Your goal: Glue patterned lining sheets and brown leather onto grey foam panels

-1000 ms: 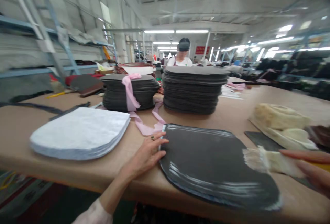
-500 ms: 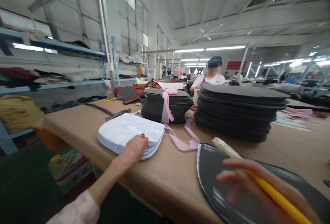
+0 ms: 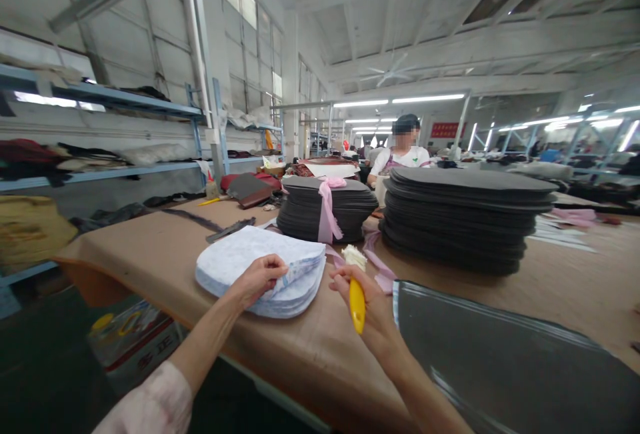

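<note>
My left hand pinches the near edge of the stack of white sheets and lifts the top sheets a little. My right hand is closed round a yellow-handled brush with pale bristles pointing up, held just right of the white stack. A large dark sheet with a wet sheen lies on the table in front of me at the lower right, beside my right arm.
The brown table carries two tall stacks of dark sheets, the left one tied with a pink ribbon. A person sits behind them. Blue shelving with materials lines the left wall. The table edge is near my arms.
My left hand went from resting flat on the white stack to pinching and lifting its edge. My right hand with the brush moved left off the dark sheet, brush now upright.
</note>
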A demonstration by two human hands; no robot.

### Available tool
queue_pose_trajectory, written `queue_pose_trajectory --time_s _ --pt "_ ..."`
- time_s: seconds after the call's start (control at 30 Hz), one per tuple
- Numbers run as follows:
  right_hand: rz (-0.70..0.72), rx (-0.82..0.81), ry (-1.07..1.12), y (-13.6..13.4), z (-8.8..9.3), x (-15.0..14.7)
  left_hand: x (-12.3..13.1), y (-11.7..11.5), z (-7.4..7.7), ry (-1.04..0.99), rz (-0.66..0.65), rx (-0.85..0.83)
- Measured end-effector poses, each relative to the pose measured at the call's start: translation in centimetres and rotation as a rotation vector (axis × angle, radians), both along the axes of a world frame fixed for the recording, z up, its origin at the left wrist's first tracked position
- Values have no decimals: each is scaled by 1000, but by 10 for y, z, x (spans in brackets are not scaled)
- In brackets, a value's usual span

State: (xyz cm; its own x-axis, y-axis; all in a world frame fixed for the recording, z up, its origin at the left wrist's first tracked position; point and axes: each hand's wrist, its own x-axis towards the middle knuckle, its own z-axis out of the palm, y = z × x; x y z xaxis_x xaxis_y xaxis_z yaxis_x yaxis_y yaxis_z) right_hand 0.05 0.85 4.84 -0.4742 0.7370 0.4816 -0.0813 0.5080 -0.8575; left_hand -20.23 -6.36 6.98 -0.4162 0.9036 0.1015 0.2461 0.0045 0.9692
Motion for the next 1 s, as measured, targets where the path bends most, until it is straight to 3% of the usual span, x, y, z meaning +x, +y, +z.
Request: queue_pose_trajectory --time_s 0.3,0.6,1.0 --pt "-71 108 -32 -4 6 -34 -2 0 -8 -175 48 119" --pt "-90 176 -94 -10 16 -56 -7 0 -8 -305 28 125" --pt "-195 160 -179 -10 17 -75 3 7 -13 -285 146 161"
